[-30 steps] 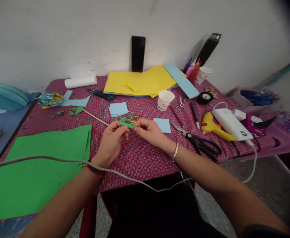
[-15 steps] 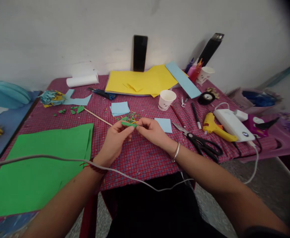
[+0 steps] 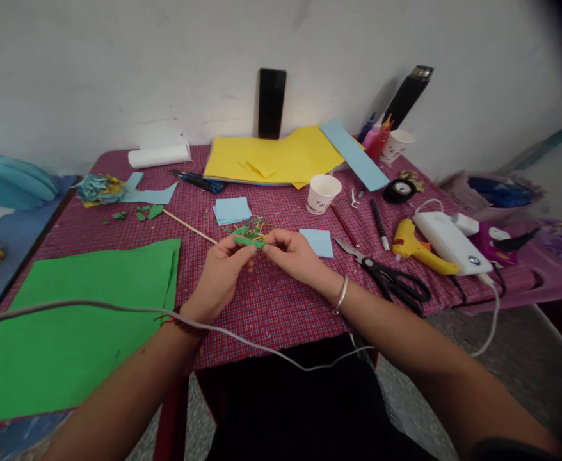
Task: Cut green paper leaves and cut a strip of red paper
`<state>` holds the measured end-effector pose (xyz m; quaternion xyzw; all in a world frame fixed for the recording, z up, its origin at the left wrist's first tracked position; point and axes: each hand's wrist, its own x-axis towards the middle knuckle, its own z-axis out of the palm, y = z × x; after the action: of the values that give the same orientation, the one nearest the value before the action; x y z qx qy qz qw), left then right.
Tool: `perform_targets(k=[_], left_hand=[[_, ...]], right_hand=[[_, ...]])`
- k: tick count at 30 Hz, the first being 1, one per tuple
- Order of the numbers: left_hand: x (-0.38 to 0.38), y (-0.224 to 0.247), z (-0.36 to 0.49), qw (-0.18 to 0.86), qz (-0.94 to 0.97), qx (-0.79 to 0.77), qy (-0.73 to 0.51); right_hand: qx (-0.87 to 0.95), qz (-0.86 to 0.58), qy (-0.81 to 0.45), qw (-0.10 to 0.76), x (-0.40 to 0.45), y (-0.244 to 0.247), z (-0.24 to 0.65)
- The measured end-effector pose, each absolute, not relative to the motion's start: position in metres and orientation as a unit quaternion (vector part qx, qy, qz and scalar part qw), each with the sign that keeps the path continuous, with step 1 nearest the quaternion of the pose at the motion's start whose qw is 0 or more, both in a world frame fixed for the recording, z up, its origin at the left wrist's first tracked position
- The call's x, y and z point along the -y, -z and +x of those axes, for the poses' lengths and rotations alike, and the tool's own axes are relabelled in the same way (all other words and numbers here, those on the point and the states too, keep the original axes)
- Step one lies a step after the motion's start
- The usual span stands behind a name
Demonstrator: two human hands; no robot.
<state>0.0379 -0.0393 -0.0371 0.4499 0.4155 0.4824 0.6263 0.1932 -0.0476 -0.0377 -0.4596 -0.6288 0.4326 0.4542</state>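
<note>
Between my fingertips is a narrow piece of green paper (image 3: 249,241). My left hand (image 3: 224,267) pinches its left end and my right hand (image 3: 293,256) pinches its right end. Just beyond the hands lies a heap of green and yellow paper scraps (image 3: 256,226). A thin wooden stick (image 3: 189,226) runs from some green leaf-shaped pieces (image 3: 155,211) toward my left hand, its near end hidden there. Light blue paper squares (image 3: 233,210) lie behind the scraps, and another blue square (image 3: 316,242) sits beside my right hand.
Black-handled scissors (image 3: 391,276), a yellow glue gun (image 3: 422,248) and a white power bank (image 3: 454,240) lie to the right. A paper cup (image 3: 323,194) stands behind. Green sheets (image 3: 93,320) cover the left front, crossed by a cable (image 3: 132,308). A phone (image 3: 272,104) leans on the wall.
My hands stay nearly in place. The green paper between the fingers has turned slightly and now looks flatter and straighter.
</note>
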Motion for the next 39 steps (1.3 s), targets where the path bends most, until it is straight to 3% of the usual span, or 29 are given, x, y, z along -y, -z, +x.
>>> perform_targets(k=[12, 18, 23, 31, 39], left_hand=[[0.038, 0.032, 0.034, 0.644, 0.41, -0.413, -0.497], [0.033, 0.031, 0.031, 0.645, 0.367, -0.432, -0.513], [0.03, 0.033, 0.029, 0.645, 0.347, -0.431, -0.527], [0.031, 0.031, 0.029, 0.643, 0.348, -0.432, -0.528], [0.03, 0.031, 0.027, 0.646, 0.348, -0.406, -0.545]], right_hand=[[0.65, -0.455, -0.422, 0.439, 0.051, 0.03, 0.203], [0.737, -0.584, -0.153, 0.304, 0.121, 0.001, 0.296], [0.731, -0.656, -0.037, 0.185, 0.183, 0.034, 0.362], [0.747, -0.638, 0.007, 0.184, 0.194, 0.056, 0.382], [0.76, -0.639, 0.014, 0.121, 0.195, 0.061, 0.404]])
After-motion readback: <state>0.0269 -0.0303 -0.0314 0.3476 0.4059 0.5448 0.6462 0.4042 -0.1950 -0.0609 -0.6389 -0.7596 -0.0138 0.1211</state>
